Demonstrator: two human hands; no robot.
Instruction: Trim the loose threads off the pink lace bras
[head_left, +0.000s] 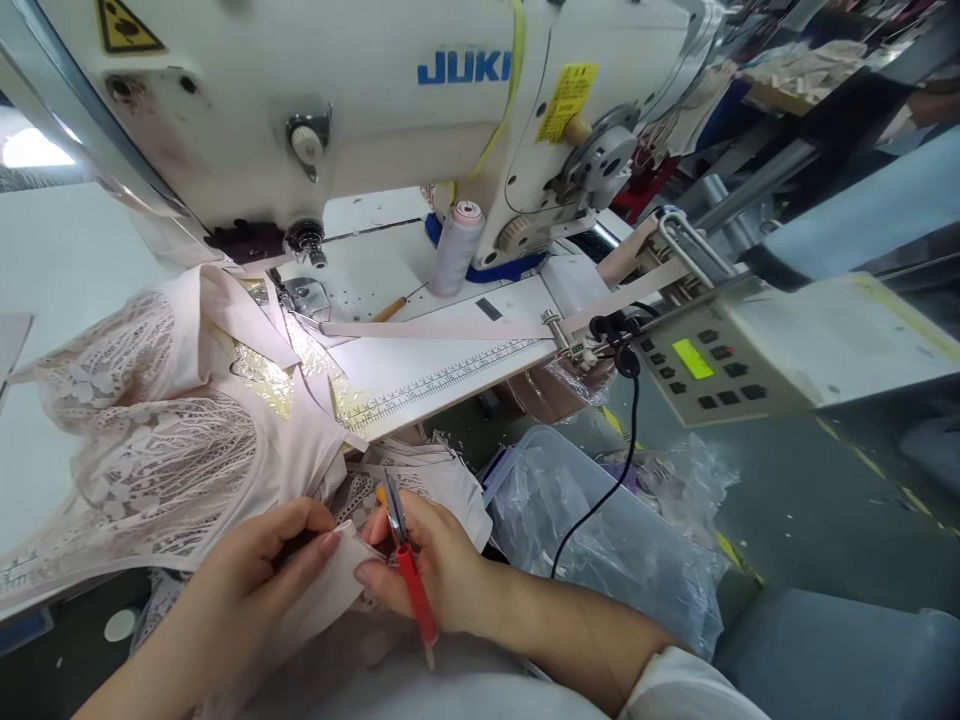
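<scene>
Pale fabric [337, 578]: located between left hand [262, 560] and right hand [442, 570], in front of the bench [67, 240]. Left fingers pinch it closed; right fingers curl around red-handled snips [414, 590], thumb against the fabric. Keep fabric taut, blades clear.

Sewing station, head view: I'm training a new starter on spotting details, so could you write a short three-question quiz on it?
1. Which hand holds the red-handled tool?
2. The lit screen on the control box is: a) red, b) yellow-green, c) dark blue.
3. True or false: the left hand pinches pale fabric.

Key: 1. The right hand. 2. b. 3. True.
</scene>
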